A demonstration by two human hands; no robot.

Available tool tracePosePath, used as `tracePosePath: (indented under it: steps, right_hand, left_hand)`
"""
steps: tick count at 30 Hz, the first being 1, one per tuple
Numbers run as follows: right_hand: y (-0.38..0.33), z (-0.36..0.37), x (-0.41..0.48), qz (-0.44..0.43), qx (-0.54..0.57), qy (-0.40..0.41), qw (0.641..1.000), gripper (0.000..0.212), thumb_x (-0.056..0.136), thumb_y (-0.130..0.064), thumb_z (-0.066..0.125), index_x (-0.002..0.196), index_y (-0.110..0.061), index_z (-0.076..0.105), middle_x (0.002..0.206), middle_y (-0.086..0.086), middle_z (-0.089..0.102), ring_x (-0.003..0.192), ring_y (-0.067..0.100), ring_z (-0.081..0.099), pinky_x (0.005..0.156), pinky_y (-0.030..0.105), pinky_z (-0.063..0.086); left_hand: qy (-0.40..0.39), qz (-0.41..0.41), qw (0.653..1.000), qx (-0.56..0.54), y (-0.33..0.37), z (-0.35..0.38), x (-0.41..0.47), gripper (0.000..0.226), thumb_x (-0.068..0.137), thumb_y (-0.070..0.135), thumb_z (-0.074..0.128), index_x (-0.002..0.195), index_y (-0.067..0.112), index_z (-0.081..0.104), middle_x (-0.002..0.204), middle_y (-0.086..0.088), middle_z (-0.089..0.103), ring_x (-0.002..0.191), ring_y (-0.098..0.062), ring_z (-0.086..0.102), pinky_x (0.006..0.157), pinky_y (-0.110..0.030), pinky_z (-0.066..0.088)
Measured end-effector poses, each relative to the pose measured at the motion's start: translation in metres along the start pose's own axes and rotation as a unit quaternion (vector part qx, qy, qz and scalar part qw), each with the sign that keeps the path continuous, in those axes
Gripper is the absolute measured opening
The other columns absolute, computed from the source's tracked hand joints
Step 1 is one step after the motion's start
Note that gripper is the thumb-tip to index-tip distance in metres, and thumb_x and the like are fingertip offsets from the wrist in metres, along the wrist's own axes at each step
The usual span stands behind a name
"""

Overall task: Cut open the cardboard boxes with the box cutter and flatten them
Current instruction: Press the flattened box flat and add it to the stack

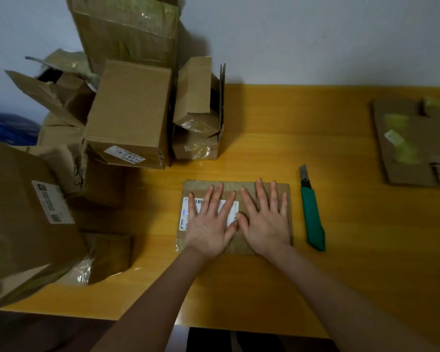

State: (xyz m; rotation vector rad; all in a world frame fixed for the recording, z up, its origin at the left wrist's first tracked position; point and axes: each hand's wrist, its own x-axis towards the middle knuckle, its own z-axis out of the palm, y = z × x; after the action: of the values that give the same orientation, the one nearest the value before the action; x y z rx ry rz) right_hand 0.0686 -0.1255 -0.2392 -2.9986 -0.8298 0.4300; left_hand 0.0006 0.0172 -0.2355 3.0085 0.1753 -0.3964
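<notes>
Pressing both palms down on the box (198, 185), I have my left hand (208, 227) and right hand (264, 224) side by side on top of it, fingers straight and spread, thumbs almost touching. The box lies flat on the table (264, 148), near its front edge and about the middle of my view. Its white label (186, 214) faces up, mostly under my left hand.

The cutter (313, 214) lies on the table just right of the box, apart from it, green handle toward me, blade out and pointing away.

To the left stands a pile (130, 110) of unflattened boxes, some leaning, some with open flaps and torn tape, rising against the wall (315, 34). The nearest one overhangs the table's left corner.

At the far right of the table lies a flat sheet (414, 143) of cardboard with yellowish tape on it, well apart from my hands.
</notes>
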Motion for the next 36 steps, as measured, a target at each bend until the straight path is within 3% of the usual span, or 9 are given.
tracePosePath:
  steps: [2,5,7,11,19,25,30,33,36]
  right_hand:
    - [0.0,-0.007,-0.001,-0.002,0.027,-0.014,1.0,0.073,0.081,-0.064,-0.006,0.149,-0.036,-0.006,0.159,0.004,-0.017,0.144,0.033,-0.021,0.115,0.054,-0.011]
    - [0.001,-0.023,-0.003,0.007,0.061,-0.027,0.998,0.068,0.09,-0.064,0.009,0.152,-0.037,0.005,0.16,0.006,-0.012,0.146,0.031,-0.015,0.118,0.05,-0.005]
    - [0.004,-0.027,-0.003,-0.001,0.037,-0.046,0.998,0.066,0.093,-0.064,0.014,0.151,-0.037,0.0,0.159,0.007,-0.019,0.145,0.032,-0.019,0.118,0.05,-0.007]
    - [0.005,-0.014,-0.004,-0.03,0.003,-0.028,0.999,0.078,0.08,-0.069,-0.009,0.15,-0.036,-0.008,0.156,0.007,-0.023,0.142,0.033,-0.025,0.113,0.056,-0.014]
    - [0.008,0.006,-0.001,-0.021,-0.001,0.023,1.0,0.071,0.087,-0.068,0.006,0.149,-0.034,0.003,0.16,0.008,-0.004,0.146,0.036,-0.01,0.114,0.059,-0.004]
    - [0.007,0.007,0.001,-0.023,0.006,0.033,0.999,0.07,0.089,-0.067,0.015,0.15,-0.031,0.015,0.159,0.011,0.009,0.146,0.037,0.002,0.113,0.06,0.003]
    - [0.006,0.004,0.0,-0.021,0.007,0.011,1.0,0.068,0.091,-0.065,0.015,0.15,-0.03,0.021,0.159,0.011,0.015,0.146,0.038,0.007,0.113,0.059,0.002]
    - [0.008,-0.009,-0.002,-0.029,0.034,0.009,0.999,0.065,0.092,-0.06,0.011,0.151,-0.032,0.016,0.161,0.008,0.006,0.147,0.033,-0.003,0.116,0.055,-0.003]
    - [0.012,-0.023,-0.021,0.061,0.094,-0.019,0.994,0.064,0.097,-0.05,0.037,0.152,-0.03,0.011,0.161,0.008,-0.001,0.147,0.03,-0.005,0.118,0.047,0.0]
  left_hand:
    - [0.014,-0.002,0.999,-0.05,-0.004,-0.007,-0.005,0.069,0.091,0.057,0.005,0.153,0.028,-0.003,0.162,-0.002,-0.008,0.148,-0.017,-0.013,0.117,-0.054,-0.012]
    - [0.064,-0.013,0.996,-0.065,-0.01,-0.012,-0.016,0.064,0.093,0.046,0.02,0.153,0.027,0.005,0.162,-0.002,0.011,0.149,-0.022,0.005,0.118,-0.056,0.003]
    - [0.035,-0.021,0.999,-0.034,-0.011,-0.013,-0.017,0.063,0.094,0.054,0.008,0.151,0.035,-0.007,0.162,0.0,-0.001,0.149,-0.024,-0.005,0.116,-0.058,-0.004]
    - [-0.015,-0.043,0.999,0.006,-0.008,-0.006,-0.009,0.066,0.085,0.065,-0.01,0.145,0.04,-0.022,0.157,0.0,-0.025,0.145,-0.026,-0.022,0.11,-0.064,-0.011]
    - [0.003,-0.058,0.998,0.01,-0.007,0.003,-0.006,0.071,0.084,0.069,-0.018,0.148,0.038,-0.016,0.157,-0.004,-0.024,0.146,-0.026,-0.019,0.111,-0.064,-0.006]
    - [0.022,-0.056,0.998,0.012,-0.009,0.009,-0.005,0.068,0.09,0.067,0.0,0.151,0.037,-0.006,0.161,-0.006,-0.011,0.148,-0.028,-0.009,0.111,-0.065,0.001]
    - [-0.006,-0.058,0.998,0.008,-0.008,0.003,-0.006,0.07,0.084,0.067,-0.008,0.147,0.039,-0.018,0.156,-0.002,-0.025,0.144,-0.024,-0.023,0.111,-0.063,-0.007]
    - [-0.036,-0.056,0.998,0.004,-0.008,-0.004,-0.007,0.071,0.079,0.067,-0.015,0.145,0.041,-0.023,0.154,0.001,-0.03,0.141,-0.02,-0.03,0.112,-0.062,-0.009]
    - [-0.059,-0.055,0.996,-0.044,-0.011,-0.015,-0.006,0.075,0.08,0.071,-0.005,0.15,0.044,-0.011,0.159,0.004,-0.023,0.145,-0.019,-0.024,0.113,-0.061,-0.008]
